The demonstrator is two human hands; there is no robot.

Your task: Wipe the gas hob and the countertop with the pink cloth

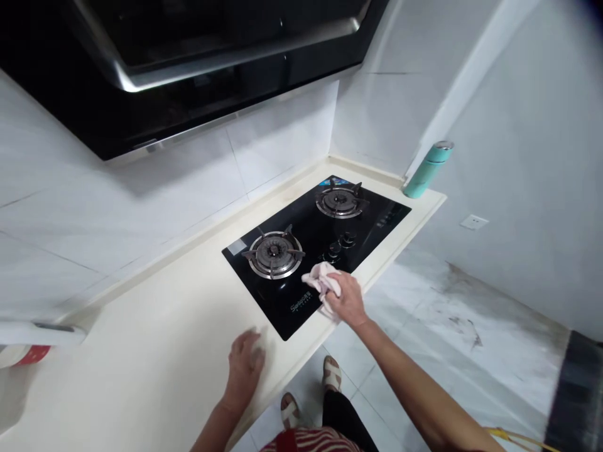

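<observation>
My right hand (347, 297) is closed around a crumpled pale pink cloth (321, 277). The cloth lies against the front edge of a black glass gas hob (311, 226), just below its two knobs (340, 246). Left of the cloth is the near burner (274, 252), with a metal ring and pan supports; the far burner (340, 201) sits toward the corner. My left hand (244, 363) holds nothing, its fingers loosely bent and apart, over the cream countertop (179, 326) left of the hob. Whether it touches the counter I cannot tell.
A black range hood (188, 94) hangs low over the back of the counter. At its right end stands a turquoise bottle (426, 171). A white object (42, 334) and a red-and-white item (31, 355) are at the far left. A socket (473, 221) is on the right wall.
</observation>
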